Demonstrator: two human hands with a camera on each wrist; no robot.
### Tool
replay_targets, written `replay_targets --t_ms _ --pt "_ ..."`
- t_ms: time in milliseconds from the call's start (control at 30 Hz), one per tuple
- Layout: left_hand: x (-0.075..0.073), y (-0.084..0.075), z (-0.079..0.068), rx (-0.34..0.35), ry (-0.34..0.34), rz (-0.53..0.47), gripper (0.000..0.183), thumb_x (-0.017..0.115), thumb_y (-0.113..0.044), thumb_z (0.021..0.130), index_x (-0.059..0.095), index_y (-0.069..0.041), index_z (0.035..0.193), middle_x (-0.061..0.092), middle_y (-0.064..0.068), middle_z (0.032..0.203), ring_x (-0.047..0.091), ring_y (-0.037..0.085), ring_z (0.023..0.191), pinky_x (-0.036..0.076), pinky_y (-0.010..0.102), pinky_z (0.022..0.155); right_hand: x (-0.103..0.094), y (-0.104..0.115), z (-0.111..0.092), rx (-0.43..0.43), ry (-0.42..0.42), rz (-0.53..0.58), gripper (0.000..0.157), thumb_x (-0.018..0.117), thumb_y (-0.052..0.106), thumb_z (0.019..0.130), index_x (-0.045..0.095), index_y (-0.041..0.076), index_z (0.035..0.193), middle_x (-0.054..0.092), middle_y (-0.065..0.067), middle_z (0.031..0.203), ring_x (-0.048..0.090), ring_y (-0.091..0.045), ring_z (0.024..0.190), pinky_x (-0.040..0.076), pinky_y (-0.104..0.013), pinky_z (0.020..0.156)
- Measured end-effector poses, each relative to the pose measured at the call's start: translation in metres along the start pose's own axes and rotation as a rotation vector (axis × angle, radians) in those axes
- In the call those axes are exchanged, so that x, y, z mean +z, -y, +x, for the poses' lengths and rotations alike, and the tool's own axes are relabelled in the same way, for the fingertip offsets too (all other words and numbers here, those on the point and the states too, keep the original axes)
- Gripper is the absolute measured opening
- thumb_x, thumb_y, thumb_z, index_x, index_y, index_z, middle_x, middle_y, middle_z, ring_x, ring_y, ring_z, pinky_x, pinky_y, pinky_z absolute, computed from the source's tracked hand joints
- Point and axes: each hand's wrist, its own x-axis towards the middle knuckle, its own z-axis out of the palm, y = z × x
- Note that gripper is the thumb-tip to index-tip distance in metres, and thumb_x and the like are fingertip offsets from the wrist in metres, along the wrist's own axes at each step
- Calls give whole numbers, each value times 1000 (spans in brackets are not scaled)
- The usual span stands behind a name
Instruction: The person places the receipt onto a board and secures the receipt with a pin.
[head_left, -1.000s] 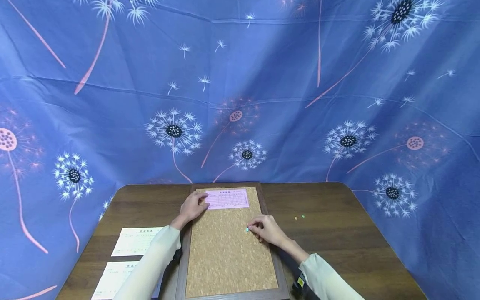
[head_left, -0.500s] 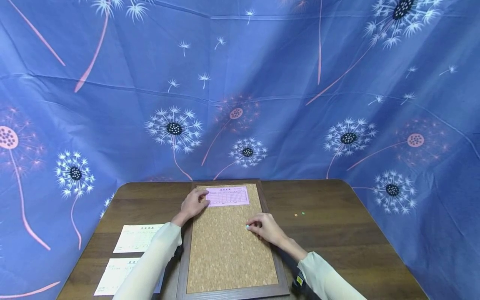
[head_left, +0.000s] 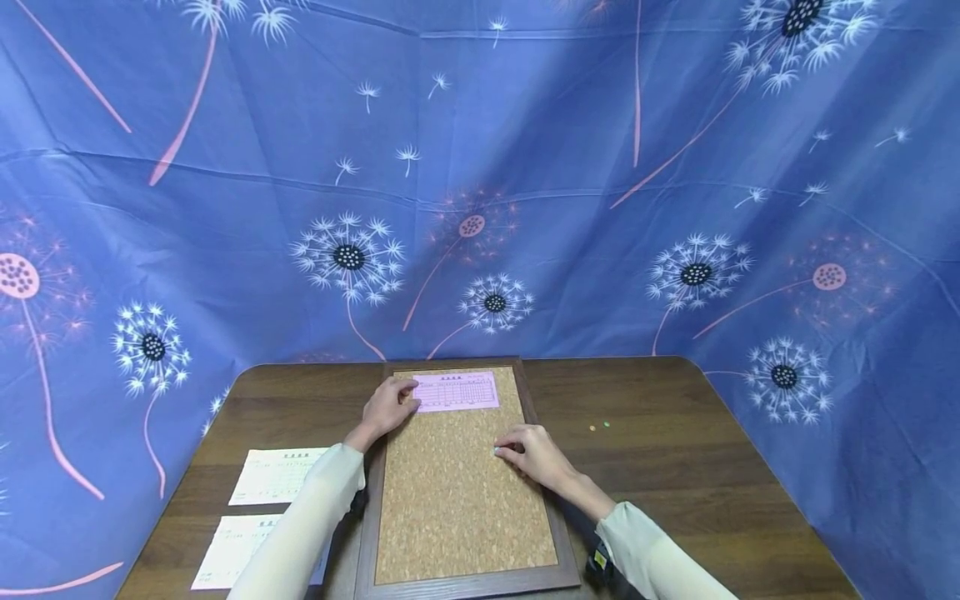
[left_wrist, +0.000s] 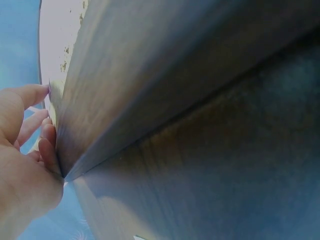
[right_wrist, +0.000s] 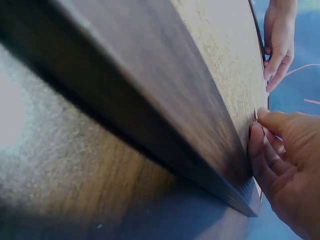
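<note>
A pink printed slip lies flat near the top of a cork board with a dark wooden frame. My left hand presses the slip's left edge with spread thumb and forefinger, its wrist crossing the board's left side. Over the right part of the cork, below the slip, my right hand pinches a small thumbtack between thumb and forefinger. Little of the tack shows past the fingertips. In the right wrist view, my right hand has its fingertips close to the cork surface.
Two pale printed slips lie on the wooden table left of the board, partly behind my left sleeve. An orange tack and a green tack lie to the board's right. A blue dandelion-print cloth hangs behind.
The blue-green head seen at my right fingertips a second ago has turned mostly out of sight as those fingers shifted slightly. My left hand stays on the pink slip.
</note>
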Motion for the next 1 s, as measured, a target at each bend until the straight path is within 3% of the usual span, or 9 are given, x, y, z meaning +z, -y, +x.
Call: replay_targets --t_ms 267,500,1000 --pt "1 0 4 -33 5 3 40 70 -18 92 68 -5 130 63 11 107 59 23 92 44 33 69 2 -1 1 17 -56 26 5 80 14 87 82 10 90 76 1 84 58 3 71 50 -17 61" --pt "2 0 2 -13 -9 -7 40 72 -16 90 69 -2 127 63 12 103 59 24 89 44 31 69 11 7 3 64 -32 69 7 81 17 87 83 12 89 73 3 82 54 2 70 48 -17 62" --pt "2 0 0 -14 -17 1 40 71 -16 90 69 -2 126 63 12 103 58 23 89 42 30 69 10 3 -1 46 -67 46 7 81 16 87 83 11 91 72 5 80 51 5 68 46 -15 60"
